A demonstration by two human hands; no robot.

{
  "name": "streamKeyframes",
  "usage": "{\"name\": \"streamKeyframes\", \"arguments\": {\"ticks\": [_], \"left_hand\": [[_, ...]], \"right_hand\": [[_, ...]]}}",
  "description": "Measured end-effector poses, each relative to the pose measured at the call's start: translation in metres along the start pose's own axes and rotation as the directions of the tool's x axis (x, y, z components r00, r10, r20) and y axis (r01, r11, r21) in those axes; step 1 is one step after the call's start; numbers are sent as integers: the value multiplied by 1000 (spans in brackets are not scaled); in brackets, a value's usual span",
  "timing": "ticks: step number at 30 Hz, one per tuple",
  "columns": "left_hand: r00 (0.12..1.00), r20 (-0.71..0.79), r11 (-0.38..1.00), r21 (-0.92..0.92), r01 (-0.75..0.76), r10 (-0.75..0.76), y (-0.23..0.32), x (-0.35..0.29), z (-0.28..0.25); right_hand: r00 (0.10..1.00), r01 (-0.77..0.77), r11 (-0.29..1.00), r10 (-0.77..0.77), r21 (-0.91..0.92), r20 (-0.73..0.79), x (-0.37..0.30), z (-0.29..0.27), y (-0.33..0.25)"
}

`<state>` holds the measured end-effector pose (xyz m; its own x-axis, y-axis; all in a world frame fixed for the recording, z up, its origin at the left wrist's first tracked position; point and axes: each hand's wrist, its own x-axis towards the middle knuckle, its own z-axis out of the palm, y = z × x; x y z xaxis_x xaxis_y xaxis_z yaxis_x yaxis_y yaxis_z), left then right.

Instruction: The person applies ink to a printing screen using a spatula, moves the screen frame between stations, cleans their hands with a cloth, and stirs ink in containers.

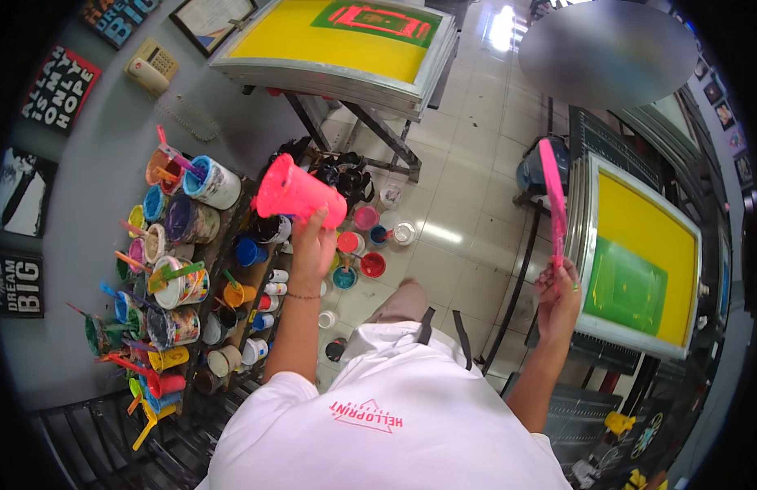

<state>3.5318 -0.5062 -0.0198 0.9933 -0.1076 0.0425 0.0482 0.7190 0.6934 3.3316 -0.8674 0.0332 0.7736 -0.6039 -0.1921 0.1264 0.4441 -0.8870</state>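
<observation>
My left hand (pixel 313 249) is raised in front of the shelf, its fingers closed around the lower end of a bright pink ink tub (pixel 295 194). The tub is tilted, with its ragged, ink-coated rim up and to the left; its inside is hidden. Held upright on the right side, a long, flat, pink-coated spatula (pixel 552 188) rises from my right hand (pixel 558 294), whose fingers are wrapped round its lower end. Tub and spatula are well apart. Beyond the right hand lies a framed screen with yellow mesh and a green patch (pixel 627 282).
Paint-smeared ink tubs (pixel 213 181) with stirrers crowd a stepped shelf (pixel 231 224) at left. Several open pots (pixel 373 264) stand on the tiled floor (pixel 456 175). Stacked yellow screens (pixel 354 49) rest on a dark stand ahead. A blurred oval hides part of the upper right.
</observation>
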Motion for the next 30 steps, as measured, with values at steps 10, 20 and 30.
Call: {"name": "streamKeyframes", "arguments": {"ticks": [10,20,30], "left_hand": [[938,-120,925,249,-288,324,-23,194,53],[840,-238,654,737,-170,487,-38,289,95],[628,-393,522,852,-26,672,-99,336,169]], "right_hand": [[997,43,987,-33,-157,70,244,30,-59],[930,201,738,64,-645,363,447,124,-63],[669,694,249,124,-675,733,631,271,-69]]}}
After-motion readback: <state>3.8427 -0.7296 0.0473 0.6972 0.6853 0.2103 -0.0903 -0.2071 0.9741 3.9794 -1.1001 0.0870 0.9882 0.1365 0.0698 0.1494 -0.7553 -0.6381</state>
